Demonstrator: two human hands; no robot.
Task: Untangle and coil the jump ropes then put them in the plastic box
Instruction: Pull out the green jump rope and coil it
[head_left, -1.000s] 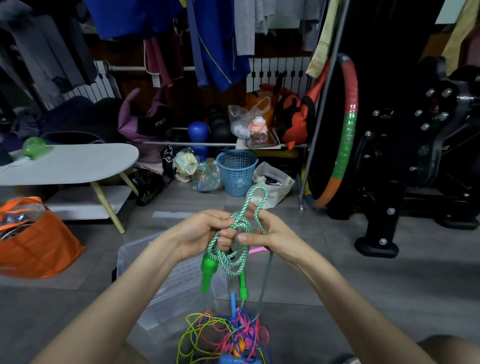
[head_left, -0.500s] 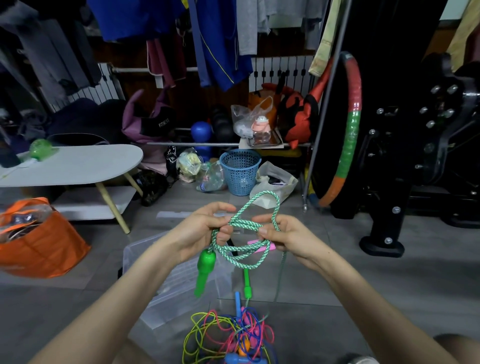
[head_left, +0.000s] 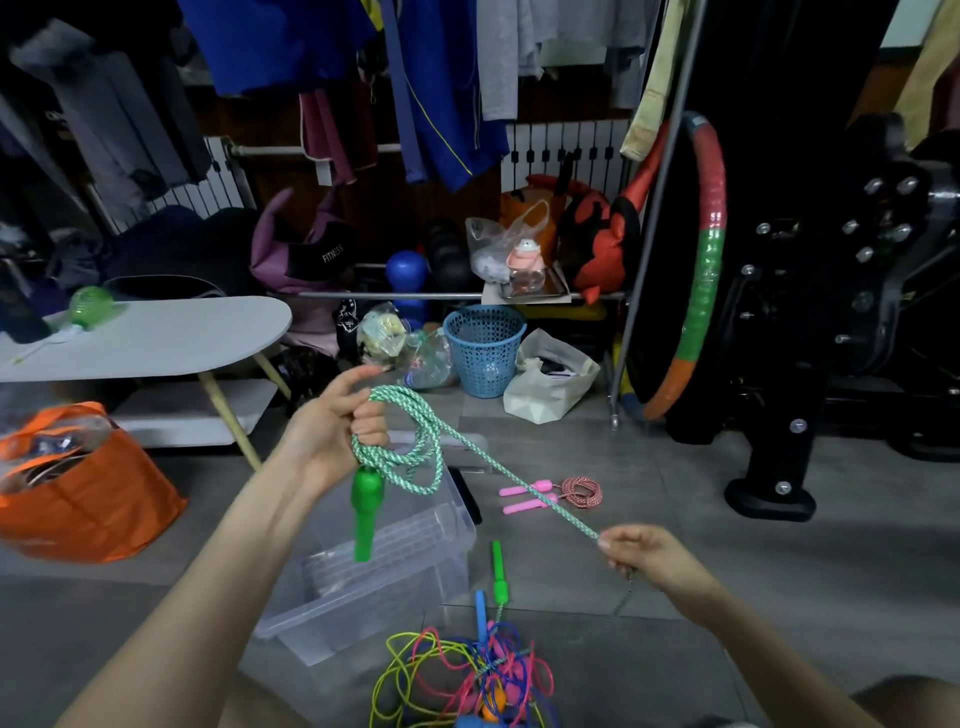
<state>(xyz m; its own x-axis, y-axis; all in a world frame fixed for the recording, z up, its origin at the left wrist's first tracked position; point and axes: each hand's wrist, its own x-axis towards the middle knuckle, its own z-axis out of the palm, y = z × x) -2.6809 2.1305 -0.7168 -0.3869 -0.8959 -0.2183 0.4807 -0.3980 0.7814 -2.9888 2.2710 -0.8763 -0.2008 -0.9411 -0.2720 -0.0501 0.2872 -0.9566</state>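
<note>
1. While the left hand (head_left: 332, 426) gripped several loops of the green-and-white rope (head_left: 410, 401) in curled fingers, the right hand (head_left: 644, 558) pinched the free strand low and to the right. The rope ran taut between them. The step in hand looked like coiling, with this one rope's untangling about done.
2. One green handle (head_left: 368, 512) hung below the left fist, over the box. The second green handle (head_left: 500, 571) stood lower, just above the tangle; whether its cord was caught there I could not tell.
3. The next move, as I judged it, called for carrying the pinched strand up to the left fist to lay another loop of like size, while keeping the tail out of the tangled ropes (head_left: 467, 675) — yellow, pink and blue cords heaped on the floor nearest the camera.
4. The plastic box (head_left: 374, 618) sat open on the floor beneath the left forearm. Through its clear walls no rope showed, only a ribbed bottom.
5. A pink-handled rope (head_left: 571, 491) lay coiled on the floor just beyond the box — not in it, so it awaited stowing.
6. The orange bag (head_left: 88, 499) at the left held dark, shiny items too blurred to name. The blue basket (head_left: 484, 348) hid its contents behind its mesh, and the white bag (head_left: 550, 384) beside it gaped on something dark.
</note>
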